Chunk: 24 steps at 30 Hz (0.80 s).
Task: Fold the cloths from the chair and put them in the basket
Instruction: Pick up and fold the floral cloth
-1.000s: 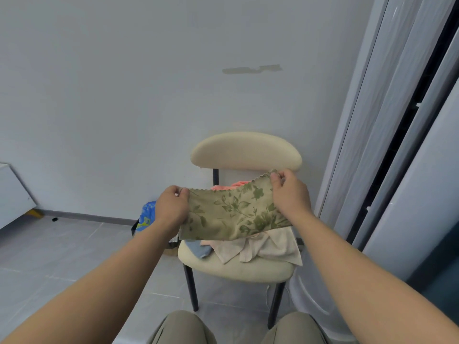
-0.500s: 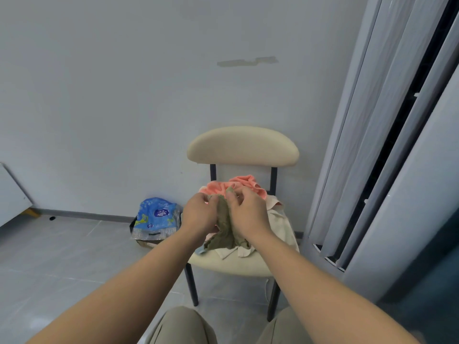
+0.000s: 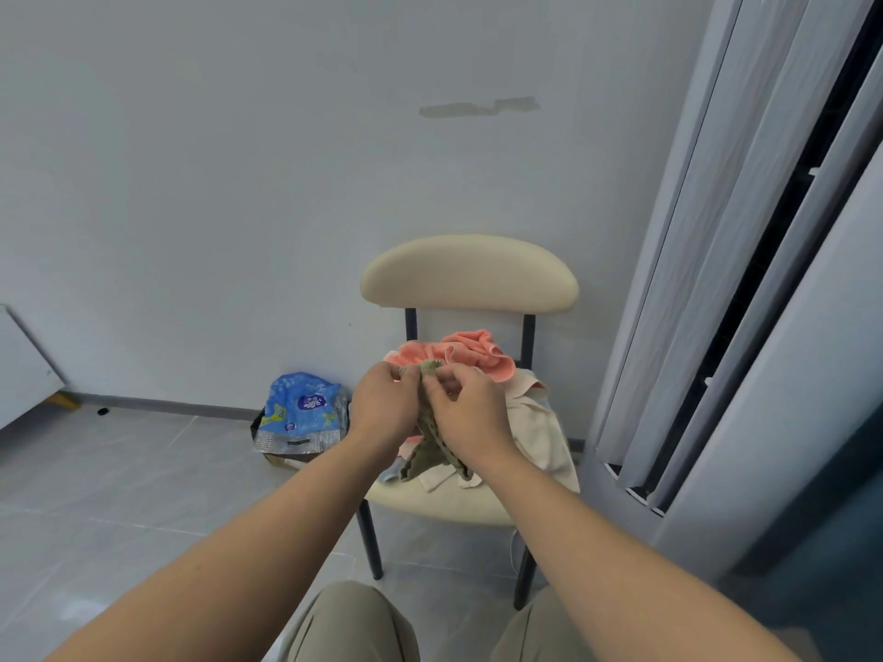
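A green floral cloth [image 3: 430, 451] hangs doubled between my two hands above the cream chair [image 3: 470, 279]. My left hand [image 3: 382, 408] and my right hand [image 3: 470, 413] are pressed close together, both pinching the cloth's top edge. On the seat behind lie a salmon pink cloth [image 3: 458, 355] and a beige cloth [image 3: 535, 427], with a bit of a blue cloth [image 3: 389, 475] at the front. A dark basket [image 3: 286, 453] stands on the floor left of the chair, under a blue plastic pack.
A blue plastic pack [image 3: 301, 408] rests on the basket by the wall. Grey sliding door panels [image 3: 716, 279] stand close on the chair's right. A white panel [image 3: 24, 370] leans at far left. Grey tiled floor [image 3: 119, 484] spreads to the left. My knees show at the bottom edge.
A second ago the green cloth was stretched wide between my hands. My hands came together, so the cloth now hangs folded in half between them.
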### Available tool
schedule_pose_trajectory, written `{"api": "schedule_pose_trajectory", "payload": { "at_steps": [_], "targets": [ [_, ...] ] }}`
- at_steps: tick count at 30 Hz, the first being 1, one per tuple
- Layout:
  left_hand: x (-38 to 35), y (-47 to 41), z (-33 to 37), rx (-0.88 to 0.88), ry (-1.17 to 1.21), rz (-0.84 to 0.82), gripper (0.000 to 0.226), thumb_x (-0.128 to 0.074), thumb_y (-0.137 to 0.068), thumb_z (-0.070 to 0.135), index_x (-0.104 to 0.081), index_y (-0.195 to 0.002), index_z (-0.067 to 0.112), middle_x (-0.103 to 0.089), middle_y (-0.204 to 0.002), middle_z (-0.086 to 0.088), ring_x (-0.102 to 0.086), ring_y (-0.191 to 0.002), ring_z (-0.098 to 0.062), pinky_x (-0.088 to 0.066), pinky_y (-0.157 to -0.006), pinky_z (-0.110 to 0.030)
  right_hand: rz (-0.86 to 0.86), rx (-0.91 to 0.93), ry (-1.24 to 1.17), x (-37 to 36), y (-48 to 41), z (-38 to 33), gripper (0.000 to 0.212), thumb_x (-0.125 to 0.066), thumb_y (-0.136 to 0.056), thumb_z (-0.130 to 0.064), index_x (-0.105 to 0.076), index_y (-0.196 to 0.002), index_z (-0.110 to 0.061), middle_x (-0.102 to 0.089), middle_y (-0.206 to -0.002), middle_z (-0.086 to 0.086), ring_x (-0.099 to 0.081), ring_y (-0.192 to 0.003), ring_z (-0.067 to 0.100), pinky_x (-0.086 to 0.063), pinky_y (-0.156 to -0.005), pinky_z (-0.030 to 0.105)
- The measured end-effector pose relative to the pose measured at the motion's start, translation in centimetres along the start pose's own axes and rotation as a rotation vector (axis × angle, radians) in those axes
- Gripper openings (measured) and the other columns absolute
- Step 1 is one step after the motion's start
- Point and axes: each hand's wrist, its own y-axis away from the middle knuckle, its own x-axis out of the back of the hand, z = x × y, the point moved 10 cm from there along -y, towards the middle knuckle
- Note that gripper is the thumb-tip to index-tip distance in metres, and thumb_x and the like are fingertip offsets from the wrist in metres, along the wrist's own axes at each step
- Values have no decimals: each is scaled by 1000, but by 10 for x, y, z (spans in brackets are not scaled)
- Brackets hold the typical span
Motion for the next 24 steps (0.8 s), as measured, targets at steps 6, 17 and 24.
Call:
{"api": "schedule_pose_trajectory", "payload": {
  "at_steps": [6, 17, 24],
  "targets": [
    [-1, 2, -2, 42, 142, -42, 47, -62, -91, 61, -65, -96, 15, -73, -89, -7, -73, -84, -23, -64, -74, -47, -182, -79, -148, -14, 0, 8, 39, -47, -92, -3, -79, -107, -20, -75, -88, -4, -68, -83, 9, -58, -82, 30],
    [18, -9, 28, -320, -306, -29, 11, -52, -103, 35, -60, -102, 27, -69, -88, 5, -64, -83, -19, -54, -76, -39, 10, -122, -105, 14, -8, 35, 31, -59, -90, -5, -67, -106, -31, -63, -115, -12, -62, -100, 7, -58, -91, 38],
    [15, -4, 63, -580, -424, -96, 17, -45, -106, 20, -59, -114, 20, -67, -101, 1, -59, -93, -21, -47, -82, -36, -136, 66, 99, 10, -11, 12, 43, -64, -82, -9, -67, -119, -30, -48, -136, -8, -39, -122, 3, -39, -105, 25]
  ]
}}
